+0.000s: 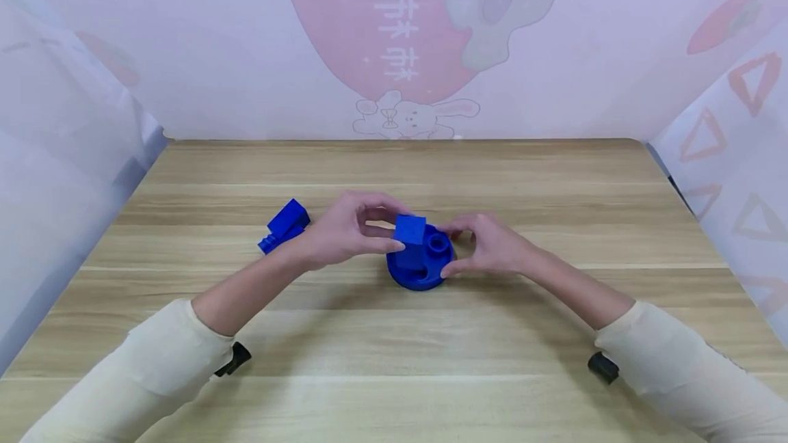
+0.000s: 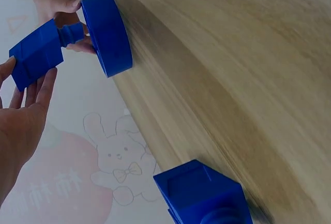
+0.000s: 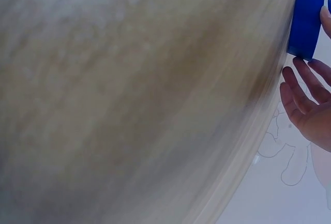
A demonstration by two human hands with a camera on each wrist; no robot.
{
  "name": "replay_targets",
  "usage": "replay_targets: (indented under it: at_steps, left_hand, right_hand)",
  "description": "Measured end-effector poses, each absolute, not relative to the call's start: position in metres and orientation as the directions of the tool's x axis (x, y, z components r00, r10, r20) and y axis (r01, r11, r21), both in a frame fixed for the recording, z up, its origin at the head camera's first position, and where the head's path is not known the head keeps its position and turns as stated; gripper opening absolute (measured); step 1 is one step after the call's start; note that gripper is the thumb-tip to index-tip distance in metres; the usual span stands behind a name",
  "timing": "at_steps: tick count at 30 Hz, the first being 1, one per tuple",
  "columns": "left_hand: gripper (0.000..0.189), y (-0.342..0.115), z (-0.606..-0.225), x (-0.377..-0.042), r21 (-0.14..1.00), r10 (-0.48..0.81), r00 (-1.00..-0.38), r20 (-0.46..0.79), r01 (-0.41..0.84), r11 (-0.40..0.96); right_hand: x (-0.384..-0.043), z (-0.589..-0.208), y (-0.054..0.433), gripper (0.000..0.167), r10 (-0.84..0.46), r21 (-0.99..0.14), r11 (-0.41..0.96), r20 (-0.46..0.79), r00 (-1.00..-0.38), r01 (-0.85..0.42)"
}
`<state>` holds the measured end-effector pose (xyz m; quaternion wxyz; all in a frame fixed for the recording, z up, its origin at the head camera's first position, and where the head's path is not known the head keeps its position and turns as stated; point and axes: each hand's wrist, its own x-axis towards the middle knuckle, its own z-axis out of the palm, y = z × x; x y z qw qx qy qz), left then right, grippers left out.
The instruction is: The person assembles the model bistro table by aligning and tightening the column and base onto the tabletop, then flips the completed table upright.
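Note:
Thumb and fingers of my left hand (image 1: 353, 231) pinch a blue block (image 1: 410, 231) over the left part of a round blue base (image 1: 418, 282). In the left wrist view, a ridged stub (image 2: 71, 34) sticks out of the block towards the base, apart from it. My right hand (image 1: 489, 245) grips the base by its right rim, thumb at the near side and fingers at the far side. An upright ring-shaped socket (image 1: 438, 243) shows inside the base. In the right wrist view, the right fingers (image 3: 305, 87) touch the base's side.
More blue block parts (image 1: 289, 219), one with a ridged end, lie on the wooden table (image 1: 394, 388) left of the left forearm. A printed cloth (image 1: 246, 39) stands behind the table, with more cloth at both sides.

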<state>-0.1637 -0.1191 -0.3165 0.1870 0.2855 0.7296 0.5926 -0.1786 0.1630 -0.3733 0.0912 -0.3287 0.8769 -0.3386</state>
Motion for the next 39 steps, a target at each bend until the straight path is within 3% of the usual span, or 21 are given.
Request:
replay_targets:
  at_steps: [18,39]
  left_hand:
    - [0.042,-0.109,-0.331,-0.166,0.952,0.734,-0.679,0.028,0.241,0.187]
    - [0.041,-0.081,-0.335,-0.163,0.892,0.495,-0.867,-0.060,0.176,0.415]
  right_hand:
    - [-0.179,-0.371,0.162,0.067,-0.640,-0.652,0.556,0.060,-0.766,-0.516]
    - [-0.178,-0.373,0.162,0.061,-0.637,-0.648,0.558,0.066,-0.768,-0.519]
